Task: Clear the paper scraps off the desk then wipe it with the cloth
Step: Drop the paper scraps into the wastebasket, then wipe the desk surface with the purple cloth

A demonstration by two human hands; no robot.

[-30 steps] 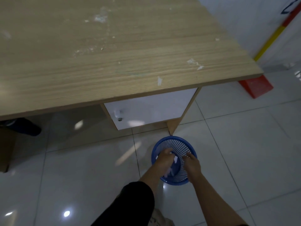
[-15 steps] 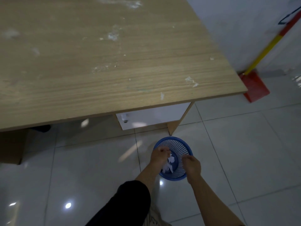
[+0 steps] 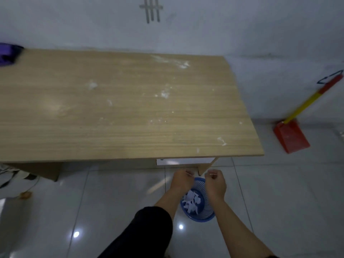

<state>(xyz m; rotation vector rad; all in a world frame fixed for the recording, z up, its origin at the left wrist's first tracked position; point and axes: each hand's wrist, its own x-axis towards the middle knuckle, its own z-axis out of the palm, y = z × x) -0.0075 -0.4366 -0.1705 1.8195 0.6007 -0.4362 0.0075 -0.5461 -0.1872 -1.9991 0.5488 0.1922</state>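
Head view: my left hand and right hand hang side by side over the far rim of the blue basket, just off the desk's near edge. Each is curled into a fist, back up, gripping nothing I can see. The paper scraps lie in the basket, below my wrists and between my forearms. The purple cloth sits on the desk's far left corner, well apart from both hands.
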